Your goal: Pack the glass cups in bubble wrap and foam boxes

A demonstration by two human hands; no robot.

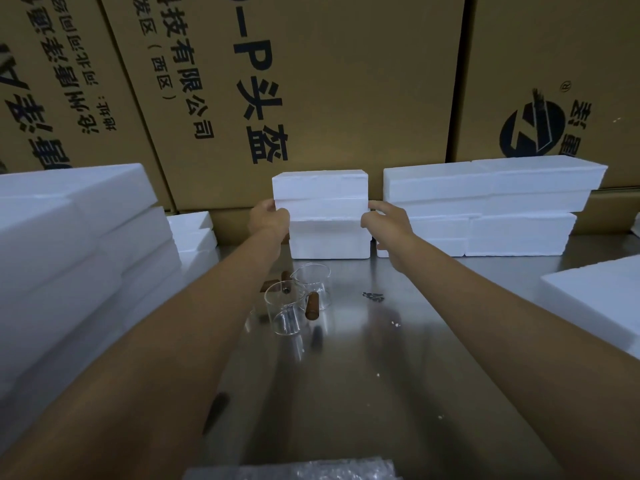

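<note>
Bubble wrap (294, 470) lies at the near edge of the steel worktop (398, 375), cut off by the bottom of the view. Further in, two clear glass cups with brown wooden handles stand close together on the worktop: the nearer glass cup (283, 311) to the left and the farther glass cup (311, 285) just behind and to its right. Beyond them, both arms stretch to a small stack of white foam boxes set against the cardboard cartons (311, 98). The left hand (268, 218) grips the left side of the upper foam box (320, 194), fingers curled round its edge; the right hand (382, 220) holds the right side with the fingers pressed against it. That box rests on the lower foam box (329, 239). A longer stack of foam boxes (491, 206) stands just to the right, and a tall foam pile (76, 244) fills the left side.
</note>
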